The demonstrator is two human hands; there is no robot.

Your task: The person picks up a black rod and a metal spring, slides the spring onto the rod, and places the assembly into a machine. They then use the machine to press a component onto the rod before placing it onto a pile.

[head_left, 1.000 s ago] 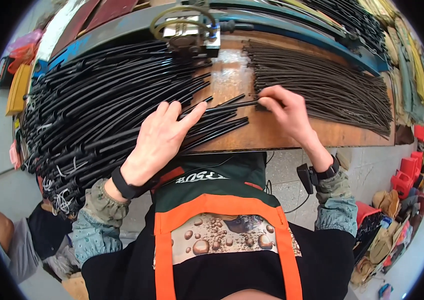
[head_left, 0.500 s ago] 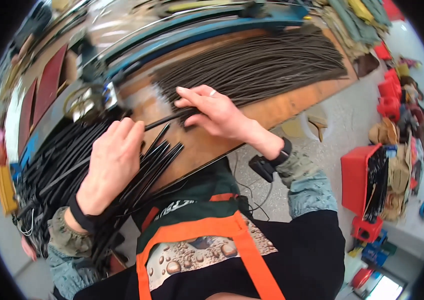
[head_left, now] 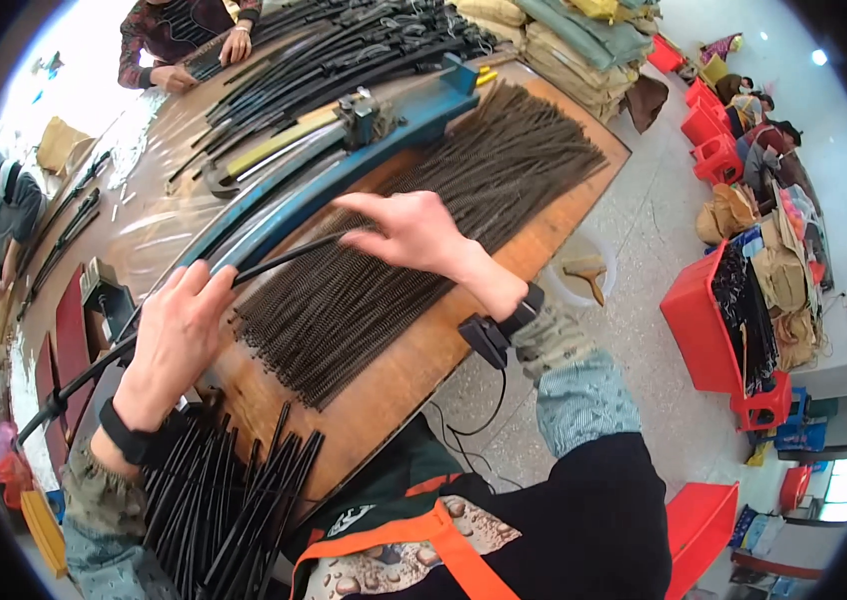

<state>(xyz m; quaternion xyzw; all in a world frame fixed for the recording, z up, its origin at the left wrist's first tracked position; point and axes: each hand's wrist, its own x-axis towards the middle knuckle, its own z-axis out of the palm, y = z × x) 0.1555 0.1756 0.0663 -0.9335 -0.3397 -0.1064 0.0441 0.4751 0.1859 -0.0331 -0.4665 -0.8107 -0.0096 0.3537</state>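
Observation:
A long, thin black rod (head_left: 289, 257) is held slantwise above the table, with a thicker black fitting (head_left: 56, 402) near its lower-left end. My left hand (head_left: 172, 335) is closed round the rod partway along. At the rod's upper-right end, my right hand (head_left: 412, 238) holds the tip by the thumb and curled fingers, its forefinger stretched out. The exact grip there is partly hidden. Beneath both hands, a broad pile of long dark coil springs (head_left: 394, 290) lies on the wooden table (head_left: 374, 420). Below my left wrist is a bundle of black tubes (head_left: 234, 500).
A blue metal rail (head_left: 344, 185) with a clamp (head_left: 359, 118) runs behind the springs. More black rods (head_left: 344, 50) lie farther back, where a co-worker's hands (head_left: 234, 48) work. Sacks (head_left: 584, 70) stand at the far right. A red bin (head_left: 694, 320) and a brush (head_left: 589, 278) are right of the table.
My view has swung to the right, showing more of the springs and the co-workers. My left hand has lifted the rod clear of the black bundle; both hands still hold it.

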